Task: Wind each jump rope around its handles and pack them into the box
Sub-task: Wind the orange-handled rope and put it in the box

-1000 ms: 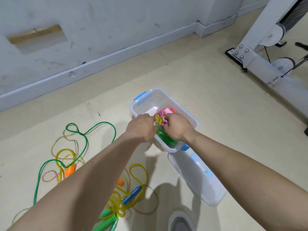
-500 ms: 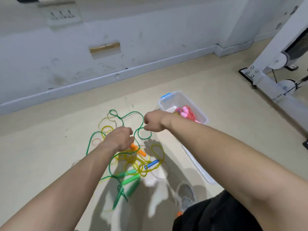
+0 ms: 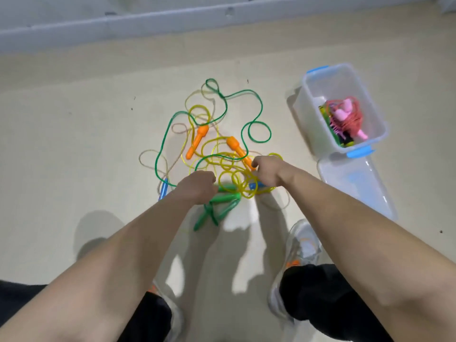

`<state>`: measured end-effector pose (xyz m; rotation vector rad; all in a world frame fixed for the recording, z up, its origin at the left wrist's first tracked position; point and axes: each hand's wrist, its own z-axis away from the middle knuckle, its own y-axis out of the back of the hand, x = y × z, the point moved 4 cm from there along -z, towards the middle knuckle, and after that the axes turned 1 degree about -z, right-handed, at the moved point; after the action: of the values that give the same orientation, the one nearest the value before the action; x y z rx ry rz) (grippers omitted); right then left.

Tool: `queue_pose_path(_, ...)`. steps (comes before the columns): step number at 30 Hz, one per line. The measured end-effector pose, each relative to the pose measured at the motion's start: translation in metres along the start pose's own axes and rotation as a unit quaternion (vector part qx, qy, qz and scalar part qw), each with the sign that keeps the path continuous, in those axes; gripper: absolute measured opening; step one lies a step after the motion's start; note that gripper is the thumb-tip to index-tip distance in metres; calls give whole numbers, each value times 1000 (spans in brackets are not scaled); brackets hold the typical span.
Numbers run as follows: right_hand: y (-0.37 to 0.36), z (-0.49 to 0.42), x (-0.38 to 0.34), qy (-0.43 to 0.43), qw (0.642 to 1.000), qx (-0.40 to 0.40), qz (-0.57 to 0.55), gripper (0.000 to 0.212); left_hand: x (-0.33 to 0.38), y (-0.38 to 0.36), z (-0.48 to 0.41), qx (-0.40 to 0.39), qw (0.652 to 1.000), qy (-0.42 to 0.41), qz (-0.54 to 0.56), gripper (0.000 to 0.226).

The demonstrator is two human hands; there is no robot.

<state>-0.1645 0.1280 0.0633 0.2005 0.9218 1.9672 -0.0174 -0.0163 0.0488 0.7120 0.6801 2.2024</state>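
Tangled coloured plastic jump ropes (image 3: pixel 235 146) | step: pick the next one | left hand (image 3: pixel 197 186), right hand (image 3: pixel 265 172) curled, hold unclear | next: pull it free

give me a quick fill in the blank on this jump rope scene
1. The wound rope on top inside the box has ____ handles.
2. The box's lid lies on the ____.
3. The box's latches are ____.
4. The far pair of handles in the loose tangle is ____.
Missing words: pink, floor, blue, orange.
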Motion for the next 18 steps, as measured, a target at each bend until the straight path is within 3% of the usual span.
queue_pose_path(7, -48, -48, 23, -38, 997, -11, -64, 55, -4, -26, -45, -15, 996, 28, 88, 43)
queue_pose_path(11, -61, -57, 25, -8, 997, 33, -73, 8, -2, -35, -62, 3, 990, 32, 141, 42)
queue_pose_path(12, -60, -57, 24, 0, 993, 47, -112, 5, -2, -35, -64, 10, 987, 32, 154, 42)
queue_pose_path(14, -51, -53, 17, 17, 974, 56, -220, 25, 1, -35, -66, 18, 981, 22, 191, 45)
queue_pose_path(18, -9, -26, -10, 53, 922, 39, -382, 31, 15, -28, -55, 11, 960, -44, 275, 83)
